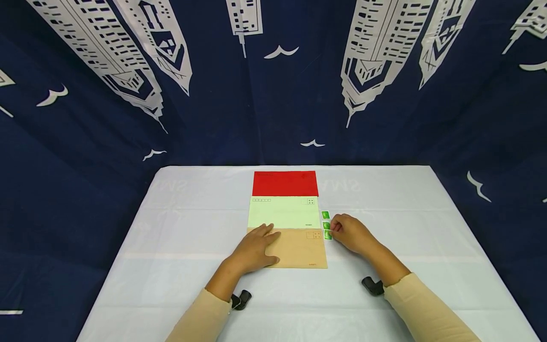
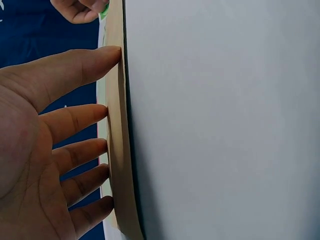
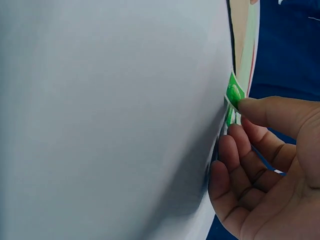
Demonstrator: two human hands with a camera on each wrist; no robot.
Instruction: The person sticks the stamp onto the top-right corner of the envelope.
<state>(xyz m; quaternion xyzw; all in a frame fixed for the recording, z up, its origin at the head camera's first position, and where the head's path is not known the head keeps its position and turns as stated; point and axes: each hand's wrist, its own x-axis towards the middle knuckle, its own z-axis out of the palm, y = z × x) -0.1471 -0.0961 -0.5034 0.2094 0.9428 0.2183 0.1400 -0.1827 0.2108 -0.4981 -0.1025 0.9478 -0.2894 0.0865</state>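
Note:
My left hand (image 1: 255, 249) rests with spread fingers on a tan envelope (image 1: 299, 251); in the left wrist view its fingertips (image 2: 107, 111) touch the paper. Above the tan envelope lie a pale green envelope (image 1: 282, 212) and a red envelope (image 1: 284, 184), stacked in a column. Right of them, my right hand (image 1: 352, 233) pinches the nearest green stamp (image 3: 235, 91) at its edge between thumb and a finger, the other fingers curled. Two more green stamps lie beyond it, the farthest stamp (image 1: 325, 214) apart from the hand and the middle stamp (image 1: 326, 225) beside the fingertips.
A white cloth covers the table (image 1: 171, 266). Behind it hangs a dark blue curtain (image 1: 213, 128) printed with white buildings and birds. A black wrist camera (image 1: 242, 300) sits at the left wrist and another black camera (image 1: 372, 286) at the right.

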